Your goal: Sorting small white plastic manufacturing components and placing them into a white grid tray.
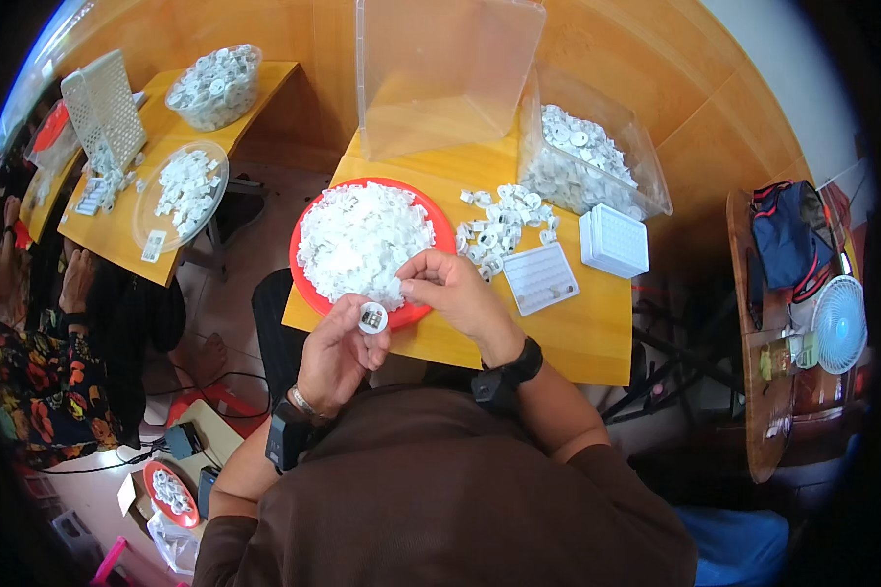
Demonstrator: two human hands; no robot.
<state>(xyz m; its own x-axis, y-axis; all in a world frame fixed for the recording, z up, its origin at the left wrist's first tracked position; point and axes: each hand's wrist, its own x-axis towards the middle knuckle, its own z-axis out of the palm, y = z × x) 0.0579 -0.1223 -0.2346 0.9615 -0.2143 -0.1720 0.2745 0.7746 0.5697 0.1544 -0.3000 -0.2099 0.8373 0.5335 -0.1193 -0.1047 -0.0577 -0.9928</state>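
My left hand [331,360] grips a small round white plastic housing [373,309] between thumb and fingers, its open face with dark and metal parts turned up. Close by, my right hand [460,297] pinches thumb and forefinger together over the near right rim of a red round tray [444,227]. Whatever sits in that pinch is too small to make out. A heap of small white plastic pieces [360,240] fills the tray. Right of it, several round white housings [504,223] lie loose on the wooden table [578,344].
A white slotted tray [540,278] and stacked white trays [614,241] lie at the right. Behind them stands a clear bin [646,191] of white parts, beside an upright clear plastic box [445,73]. Another person's hand [76,282] shows at far left, near a second table [255,98].
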